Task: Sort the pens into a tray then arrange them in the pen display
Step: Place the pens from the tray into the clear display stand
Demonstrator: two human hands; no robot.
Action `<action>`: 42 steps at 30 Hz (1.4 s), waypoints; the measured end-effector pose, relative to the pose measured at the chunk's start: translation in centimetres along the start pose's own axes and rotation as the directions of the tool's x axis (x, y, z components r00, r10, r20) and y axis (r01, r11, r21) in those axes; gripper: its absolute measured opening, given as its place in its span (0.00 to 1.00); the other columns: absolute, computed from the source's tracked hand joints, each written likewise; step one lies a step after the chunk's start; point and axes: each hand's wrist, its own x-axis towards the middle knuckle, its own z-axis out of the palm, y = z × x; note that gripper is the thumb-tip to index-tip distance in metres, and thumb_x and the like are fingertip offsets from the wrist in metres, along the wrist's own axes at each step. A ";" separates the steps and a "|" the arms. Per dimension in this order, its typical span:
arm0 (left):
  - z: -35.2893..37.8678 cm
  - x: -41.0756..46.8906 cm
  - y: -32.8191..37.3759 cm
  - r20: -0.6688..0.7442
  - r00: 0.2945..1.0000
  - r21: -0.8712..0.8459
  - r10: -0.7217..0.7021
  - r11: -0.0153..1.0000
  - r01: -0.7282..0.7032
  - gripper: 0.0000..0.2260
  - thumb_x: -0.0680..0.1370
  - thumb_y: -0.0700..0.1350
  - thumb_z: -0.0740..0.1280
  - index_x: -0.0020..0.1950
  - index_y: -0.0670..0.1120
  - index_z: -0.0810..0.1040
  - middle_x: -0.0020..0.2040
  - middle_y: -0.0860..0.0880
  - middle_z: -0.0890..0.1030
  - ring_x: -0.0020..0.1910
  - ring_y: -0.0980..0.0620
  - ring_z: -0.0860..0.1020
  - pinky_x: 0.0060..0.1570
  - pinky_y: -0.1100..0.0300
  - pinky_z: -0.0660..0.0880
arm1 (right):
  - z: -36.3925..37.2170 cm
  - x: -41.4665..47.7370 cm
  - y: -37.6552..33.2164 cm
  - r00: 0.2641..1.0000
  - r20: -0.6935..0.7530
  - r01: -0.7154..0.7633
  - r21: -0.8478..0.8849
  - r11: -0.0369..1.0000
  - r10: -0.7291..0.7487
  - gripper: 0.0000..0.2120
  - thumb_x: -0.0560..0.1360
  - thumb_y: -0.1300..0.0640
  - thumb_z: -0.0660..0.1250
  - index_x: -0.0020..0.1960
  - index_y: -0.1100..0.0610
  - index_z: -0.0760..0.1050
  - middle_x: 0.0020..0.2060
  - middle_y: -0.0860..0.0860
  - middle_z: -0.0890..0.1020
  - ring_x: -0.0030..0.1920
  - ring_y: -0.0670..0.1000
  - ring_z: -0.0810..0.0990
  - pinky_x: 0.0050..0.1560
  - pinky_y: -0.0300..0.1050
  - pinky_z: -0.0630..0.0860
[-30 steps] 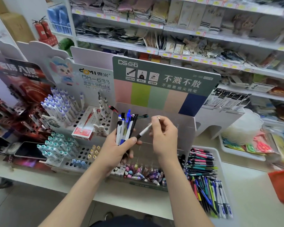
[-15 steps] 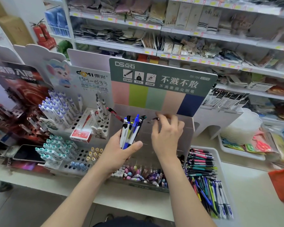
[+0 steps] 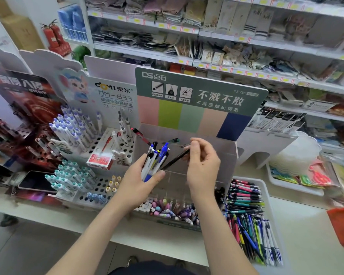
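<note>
The single head-worn camera, wide-angled, looks forward and down from standing height, close over the white counter [image 3: 306,235]. The green-headed pen display [image 3: 197,100] sits at centre, within arm's reach. The forearms [image 3: 99,231] enter from 6 o'clock. The pen tray [image 3: 265,192] lies near at 4 o'clock, and store shelves [image 3: 226,36] stand farther back at 12 o'clock.

Dark phone [image 3: 36,181] at left, fire extinguishers [image 3: 53,35] behind.

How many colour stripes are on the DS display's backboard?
5, side by side under the green header, left to right: pink, lime, mint, peach, navy. None looks hidden.
</note>
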 end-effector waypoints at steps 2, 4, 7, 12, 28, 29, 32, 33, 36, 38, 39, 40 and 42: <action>-0.6 -0.2 -1.0 -0.049 0.999 0.152 0.010 0.988 -0.003 0.17 0.80 0.55 0.74 0.67 0.56 0.76 0.54 0.62 0.84 0.53 0.60 0.82 0.55 0.56 0.78 | 0.0 -0.2 0.1 0.977 -0.165 0.126 -0.063 0.990 -0.135 0.06 0.86 0.54 0.65 0.57 0.53 0.81 0.44 0.44 0.85 0.45 0.47 0.83 0.47 0.47 0.81; -1.0 -0.7 -1.8 -0.115 0.993 0.218 0.027 0.976 -0.002 0.15 0.81 0.55 0.73 0.65 0.58 0.74 0.49 0.58 0.84 0.46 0.57 0.82 0.50 0.52 0.81 | 0.4 -0.4 0.5 0.965 -0.138 0.208 -0.109 0.972 -0.222 0.07 0.87 0.54 0.65 0.59 0.53 0.81 0.48 0.44 0.85 0.47 0.49 0.85 0.48 0.47 0.82; -1.2 -1.7 -2.3 -0.208 0.975 0.247 0.083 0.969 -0.029 0.15 0.82 0.51 0.73 0.64 0.59 0.70 0.43 0.57 0.83 0.38 0.54 0.81 0.41 0.58 0.78 | 1.6 -0.9 1.6 0.958 0.048 0.287 -0.193 0.938 -0.283 0.09 0.86 0.55 0.67 0.62 0.55 0.83 0.51 0.46 0.87 0.51 0.47 0.86 0.52 0.43 0.82; -1.8 -2.4 -2.6 -0.290 0.955 0.204 0.057 0.979 0.004 0.13 0.81 0.49 0.74 0.60 0.54 0.71 0.42 0.56 0.82 0.39 0.56 0.80 0.37 0.66 0.71 | 4.2 -2.2 4.8 0.844 0.398 0.498 -0.331 0.802 -0.360 0.11 0.82 0.63 0.72 0.63 0.59 0.84 0.52 0.50 0.86 0.52 0.48 0.84 0.56 0.47 0.81; -2.7 -2.8 -1.8 0.110 0.993 0.166 0.031 0.985 -0.050 0.16 0.81 0.48 0.74 0.65 0.60 0.75 0.52 0.57 0.84 0.50 0.52 0.83 0.52 0.48 0.81 | 3.3 -1.7 0.3 0.870 0.478 -0.020 -0.205 0.979 0.118 0.08 0.82 0.55 0.70 0.51 0.47 0.88 0.47 0.43 0.87 0.50 0.43 0.83 0.52 0.44 0.80; -2.7 -2.8 -2.0 0.113 0.993 0.168 0.034 0.984 -0.053 0.15 0.82 0.49 0.74 0.65 0.61 0.75 0.53 0.57 0.84 0.51 0.53 0.83 0.54 0.49 0.81 | 3.3 -1.7 0.2 0.912 0.400 -0.033 -0.163 0.986 0.096 0.09 0.83 0.56 0.68 0.52 0.47 0.87 0.46 0.43 0.87 0.47 0.43 0.83 0.50 0.44 0.80; -2.8 -2.9 -2.7 0.106 0.994 0.192 0.022 0.981 -0.042 0.13 0.82 0.52 0.72 0.65 0.61 0.75 0.53 0.57 0.84 0.52 0.51 0.82 0.60 0.58 0.77 | 2.8 -1.0 -0.4 1.000 0.016 0.000 -0.003 1.000 0.000 0.09 0.86 0.57 0.63 0.56 0.51 0.83 0.43 0.47 0.84 0.41 0.44 0.79 0.44 0.41 0.77; -2.9 -2.9 -2.9 0.096 0.995 0.203 0.020 0.978 -0.040 0.12 0.83 0.52 0.72 0.65 0.61 0.75 0.53 0.56 0.84 0.53 0.51 0.82 0.60 0.67 0.74 | 2.5 -0.7 -0.5 0.995 -0.080 0.057 -0.001 0.998 -0.057 0.09 0.87 0.57 0.62 0.57 0.53 0.81 0.43 0.48 0.83 0.41 0.45 0.79 0.43 0.41 0.77; -3.2 -3.2 -3.0 0.068 0.998 0.202 0.009 0.979 -0.022 0.13 0.83 0.50 0.72 0.66 0.59 0.76 0.55 0.57 0.84 0.56 0.56 0.81 0.52 0.83 0.63 | 2.1 -0.3 0.1 0.961 -0.106 0.238 -0.160 0.958 -0.256 0.09 0.87 0.57 0.63 0.60 0.55 0.82 0.49 0.47 0.85 0.47 0.47 0.83 0.47 0.42 0.80; -3.2 -3.4 -2.7 0.071 0.997 0.179 0.012 0.984 -0.024 0.12 0.83 0.50 0.72 0.66 0.59 0.76 0.55 0.57 0.85 0.55 0.57 0.82 0.53 0.78 0.69 | 2.5 -0.5 1.3 0.947 0.070 0.321 -0.268 0.908 -0.314 0.09 0.85 0.57 0.67 0.62 0.56 0.84 0.52 0.48 0.87 0.51 0.47 0.85 0.51 0.45 0.82; -3.2 -3.5 -2.6 0.068 0.998 0.166 0.015 0.986 -0.026 0.12 0.83 0.50 0.72 0.65 0.59 0.76 0.55 0.57 0.85 0.54 0.56 0.82 0.53 0.73 0.73 | 2.8 -0.8 2.2 0.939 0.182 0.335 -0.309 0.890 -0.291 0.10 0.84 0.58 0.69 0.62 0.57 0.85 0.53 0.48 0.87 0.52 0.46 0.85 0.54 0.46 0.83; -3.3 -3.5 -2.5 0.057 0.998 0.155 0.016 0.988 -0.025 0.12 0.83 0.50 0.72 0.65 0.60 0.77 0.54 0.57 0.85 0.53 0.56 0.82 0.53 0.69 0.75 | 3.0 -1.1 3.0 0.928 0.286 0.333 -0.344 0.878 -0.240 0.10 0.83 0.58 0.70 0.62 0.56 0.86 0.53 0.48 0.88 0.52 0.45 0.85 0.56 0.48 0.82; -3.3 -3.6 -2.5 0.033 0.999 0.138 0.008 0.990 -0.012 0.11 0.83 0.49 0.72 0.63 0.60 0.77 0.52 0.56 0.85 0.51 0.55 0.82 0.51 0.62 0.77 | 3.4 -1.6 4.4 0.885 0.437 0.364 -0.427 0.828 -0.163 0.10 0.82 0.58 0.71 0.62 0.54 0.86 0.52 0.48 0.88 0.52 0.49 0.83 0.59 0.54 0.80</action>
